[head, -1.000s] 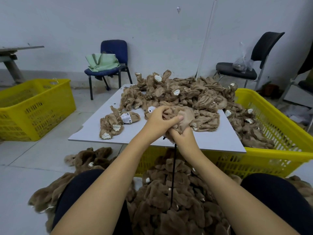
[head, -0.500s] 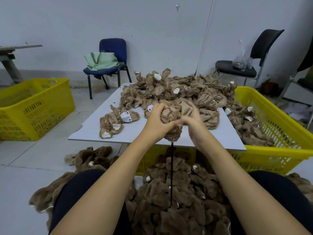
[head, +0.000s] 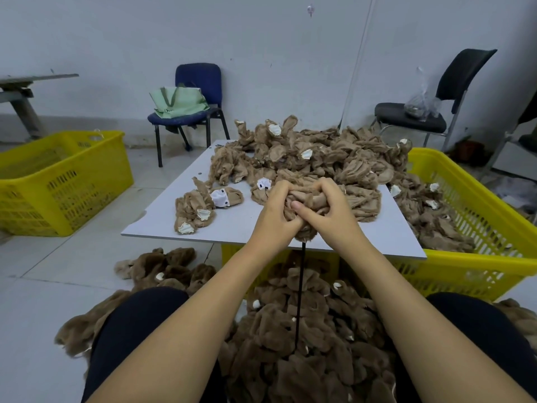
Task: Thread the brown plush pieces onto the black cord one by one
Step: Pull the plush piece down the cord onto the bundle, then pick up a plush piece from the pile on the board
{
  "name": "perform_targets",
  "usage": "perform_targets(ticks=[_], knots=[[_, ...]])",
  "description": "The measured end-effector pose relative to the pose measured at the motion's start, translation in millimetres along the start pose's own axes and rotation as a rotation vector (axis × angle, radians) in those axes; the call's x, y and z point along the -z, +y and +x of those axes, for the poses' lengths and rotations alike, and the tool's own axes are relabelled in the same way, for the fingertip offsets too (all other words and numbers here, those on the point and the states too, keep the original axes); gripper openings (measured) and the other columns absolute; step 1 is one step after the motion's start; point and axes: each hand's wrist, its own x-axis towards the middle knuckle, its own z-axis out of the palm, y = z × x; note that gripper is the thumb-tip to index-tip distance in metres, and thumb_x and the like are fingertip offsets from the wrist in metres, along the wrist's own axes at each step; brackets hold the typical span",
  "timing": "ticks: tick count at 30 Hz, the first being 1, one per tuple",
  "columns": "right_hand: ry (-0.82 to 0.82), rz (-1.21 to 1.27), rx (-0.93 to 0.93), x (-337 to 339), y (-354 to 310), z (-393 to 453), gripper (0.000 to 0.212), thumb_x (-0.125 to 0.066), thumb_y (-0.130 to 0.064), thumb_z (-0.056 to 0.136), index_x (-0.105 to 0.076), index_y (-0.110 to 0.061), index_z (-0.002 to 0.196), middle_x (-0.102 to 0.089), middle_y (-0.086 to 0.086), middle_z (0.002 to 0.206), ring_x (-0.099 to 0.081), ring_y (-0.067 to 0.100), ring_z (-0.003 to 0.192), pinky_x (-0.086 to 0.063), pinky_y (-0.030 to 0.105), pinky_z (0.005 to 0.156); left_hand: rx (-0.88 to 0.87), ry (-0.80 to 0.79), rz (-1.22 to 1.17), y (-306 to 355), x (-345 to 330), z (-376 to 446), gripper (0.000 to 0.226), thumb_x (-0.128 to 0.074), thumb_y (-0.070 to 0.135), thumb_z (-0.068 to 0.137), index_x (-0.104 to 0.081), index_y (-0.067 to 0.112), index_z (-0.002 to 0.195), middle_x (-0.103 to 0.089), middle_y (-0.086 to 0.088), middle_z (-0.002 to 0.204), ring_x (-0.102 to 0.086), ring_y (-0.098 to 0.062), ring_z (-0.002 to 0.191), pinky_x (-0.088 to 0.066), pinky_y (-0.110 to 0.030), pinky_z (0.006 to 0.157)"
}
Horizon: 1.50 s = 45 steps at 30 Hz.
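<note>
Both hands meet over the near edge of the white board [head: 162, 222]. My left hand [head: 274, 212] and my right hand [head: 328, 210] grip the same brown plush piece [head: 308, 200], fingers curled into it. A black cord [head: 299, 295] hangs straight down from under that piece into a heap of threaded brown plush [head: 305, 344] between my knees. The cord's upper end is hidden inside the piece. A big pile of loose plush pieces [head: 319, 158] covers the far half of the board. Two separate pieces [head: 200, 209] lie at the left.
A yellow crate [head: 479, 257] under and right of the board holds more plush. Another yellow crate [head: 58, 181] stands on the floor at left. A blue chair [head: 197, 82] with a green bag and a black chair [head: 453, 82] stand by the wall.
My right hand came from under the piece up to its right side, then closed in beside the left hand. Both hands and the piece now sit slightly lower, at the board's edge.
</note>
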Motion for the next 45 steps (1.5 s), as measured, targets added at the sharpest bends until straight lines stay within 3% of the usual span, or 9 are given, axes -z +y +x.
perform_targets(ticks=[5, 11, 17, 23, 29, 33, 37, 41, 45], knots=[[0.042, 0.007, 0.084, -7.2, 4.9, -6.6, 0.024, -0.071, -0.019, 0.095, -0.050, -0.024, 0.082, -0.045, -0.006, 0.098, -0.053, 0.006, 0.084, -0.045, 0.014, 0.066, -0.061, 0.019, 0.114, -5.6, -3.0, -6.8, 0.039, -0.058, 0.004, 0.085, -0.047, 0.034, 0.107, -0.054, 0.008, 0.100, -0.054, -0.012, 0.078, -0.047, -0.035, 0.060], [0.032, -0.067, 0.114, 2.2, 7.6, -10.8, 0.042, -0.050, -0.043, 0.101, -0.057, -0.006, 0.082, -0.053, 0.003, 0.092, -0.055, 0.020, 0.088, -0.045, 0.030, 0.073, -0.056, 0.096, 0.073, -5.6, -6.6, -15.8, 0.025, -0.070, 0.011, 0.088, -0.054, 0.021, 0.104, -0.063, 0.006, 0.097, -0.064, -0.013, 0.086, -0.054, -0.029, 0.070], [0.047, 0.088, -0.037, 7.5, 8.4, -9.1, 0.027, -0.066, -0.014, 0.096, -0.052, -0.009, 0.074, -0.054, -0.002, 0.080, -0.048, 0.007, 0.074, -0.038, 0.022, 0.067, -0.198, 0.130, 0.147, -4.3, -4.5, -13.6, 0.030, -0.070, -0.006, 0.081, -0.066, 0.007, 0.108, -0.066, -0.001, 0.111, -0.060, -0.008, 0.106, -0.048, -0.020, 0.087], [-0.018, 0.259, -0.319, 7.6, 14.1, -9.7, 0.031, -0.071, -0.031, 0.094, -0.057, -0.025, 0.122, -0.050, -0.008, 0.090, -0.044, -0.001, 0.061, -0.042, 0.013, 0.062, -0.234, 0.142, 0.117, -11.1, -3.7, -14.4, 0.029, -0.068, -0.008, 0.078, -0.070, 0.008, 0.102, -0.066, -0.003, 0.119, -0.058, -0.013, 0.120, -0.047, -0.026, 0.100], [0.040, 0.338, -0.316, 9.7, 6.5, -6.9, 0.028, -0.079, -0.028, 0.088, -0.063, -0.025, 0.110, -0.065, -0.005, 0.116, -0.061, 0.015, 0.118, -0.056, 0.037, 0.094, -0.019, 0.061, -0.086, -1.8, -3.9, -15.0, 0.022, -0.054, 0.002, 0.085, -0.061, 0.006, 0.105, -0.064, 0.004, 0.119, -0.064, -0.007, 0.100, -0.049, -0.020, 0.082], [0.085, 0.329, -0.185, 8.7, -1.9, -9.0, 0.030, -0.082, -0.024, 0.085, -0.057, -0.023, 0.101, -0.063, -0.016, 0.103, -0.062, 0.005, 0.104, -0.053, 0.026, 0.086, 0.186, 0.180, -0.288, 16.4, -4.3, -4.1, 0.028, -0.052, 0.012, 0.093, -0.061, -0.012, 0.080, -0.068, -0.013, 0.102, -0.065, -0.016, 0.098, -0.053, -0.031, 0.085], [0.041, 0.366, -0.111, 1.6, -9.7, -9.6, 0.034, -0.076, -0.010, 0.084, -0.050, -0.020, 0.103, -0.059, -0.028, 0.091, -0.061, -0.002, 0.087, -0.052, 0.017, 0.073, 0.365, 0.187, -0.241, 25.8, -5.1, 2.6, 0.027, -0.066, 0.018, 0.097, -0.054, -0.004, 0.087, -0.057, -0.019, 0.084, -0.059, -0.018, 0.072, -0.053, -0.024, 0.066], [0.026, 0.335, -0.099, 5.2, -12.0, -8.9, 0.042, -0.074, -0.004, 0.084, -0.046, -0.023, 0.110, -0.054, 0.000, 0.113, -0.060, 0.011, 0.095, -0.053, 0.025, 0.075, 0.522, 0.024, -0.207, 27.6, 5.9, 10.4, 0.034, -0.069, 0.026, 0.095, -0.063, -0.003, 0.113, -0.068, -0.006, 0.085, -0.067, -0.013, 0.073, -0.056, -0.022, 0.062], [-0.033, 0.317, -0.106, 6.2, -19.4, -9.4, 0.050, -0.077, -0.011, 0.080, -0.047, -0.032, 0.114, -0.051, 0.003, 0.126, -0.062, 0.023, 0.111, -0.058, 0.035, 0.085, 0.489, 0.001, -0.179, 30.2, 15.6, 14.3, 0.007, -0.070, 0.013, 0.092, -0.072, 0.010, 0.099, -0.073, -0.003, 0.070, -0.071, -0.012, 0.065, -0.056, -0.023, 0.058]])
